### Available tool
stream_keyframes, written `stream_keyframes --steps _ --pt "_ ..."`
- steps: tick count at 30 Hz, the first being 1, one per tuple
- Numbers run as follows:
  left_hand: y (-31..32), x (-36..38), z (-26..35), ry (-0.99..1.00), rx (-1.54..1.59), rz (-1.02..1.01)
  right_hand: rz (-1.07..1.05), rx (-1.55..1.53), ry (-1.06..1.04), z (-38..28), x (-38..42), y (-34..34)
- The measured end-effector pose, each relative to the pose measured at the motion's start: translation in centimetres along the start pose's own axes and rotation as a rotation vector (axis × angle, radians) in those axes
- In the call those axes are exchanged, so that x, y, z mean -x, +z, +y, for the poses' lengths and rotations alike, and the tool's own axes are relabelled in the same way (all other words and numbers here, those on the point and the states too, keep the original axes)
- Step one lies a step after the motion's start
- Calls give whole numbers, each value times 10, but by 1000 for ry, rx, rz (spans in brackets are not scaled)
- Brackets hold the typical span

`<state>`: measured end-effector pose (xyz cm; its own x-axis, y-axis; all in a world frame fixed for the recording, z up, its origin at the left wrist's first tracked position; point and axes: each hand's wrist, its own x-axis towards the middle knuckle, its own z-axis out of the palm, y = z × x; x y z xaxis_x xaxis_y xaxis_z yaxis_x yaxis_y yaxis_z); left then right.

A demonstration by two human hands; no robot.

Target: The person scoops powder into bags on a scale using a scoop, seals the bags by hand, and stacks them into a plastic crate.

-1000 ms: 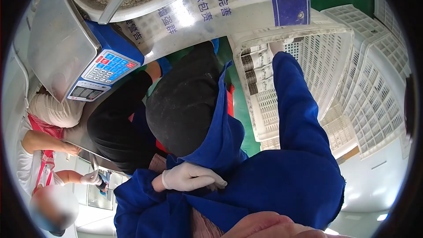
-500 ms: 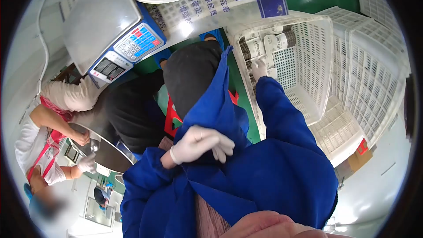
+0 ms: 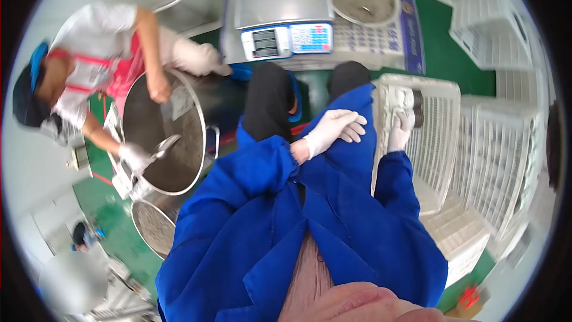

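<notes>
While left hand (image 3: pixel 335 132) is just over blue coat (image 3: pixel 357 185) at lap, empty, fingers loosely bent and slightly apart, right hand (image 3: pixel 400 134) is down in white crate (image 3: pixel 438 134), fingertips right at packets (image 3: pixel 403 96). Can't tell if they're clamped on one or just touching, tbh. Packets: side by side, far end of crate. Up front, scale (image 3: pixel 283 6) on table (image 3: pixel 381 53), bowl (image 3: pixel 366 25) just beside it. Off left, co-worker (image 3: pixel 89 71) has metal scoop (image 3: pixel 165 145) in big pot (image 3: pixel 136 113).
</notes>
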<state>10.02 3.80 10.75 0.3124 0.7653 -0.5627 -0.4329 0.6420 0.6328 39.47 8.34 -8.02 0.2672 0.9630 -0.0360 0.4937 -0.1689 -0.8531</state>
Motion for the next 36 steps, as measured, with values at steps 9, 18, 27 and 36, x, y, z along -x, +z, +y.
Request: stream_keyframes --steps 9,18,27,36 --pt "-117 31 -15 77 486 245 -345 -216 -489 -274 76 72" --pt "-134 -25 -54 255 -137 694 -734 -148 -419 -233 119 175" --pt "-135 -41 -54 -16 407 464 -788 -193 -130 -201 92 191" --pt "-129 -26 -43 -31 402 465 -799 -204 -100 -199 92 192"
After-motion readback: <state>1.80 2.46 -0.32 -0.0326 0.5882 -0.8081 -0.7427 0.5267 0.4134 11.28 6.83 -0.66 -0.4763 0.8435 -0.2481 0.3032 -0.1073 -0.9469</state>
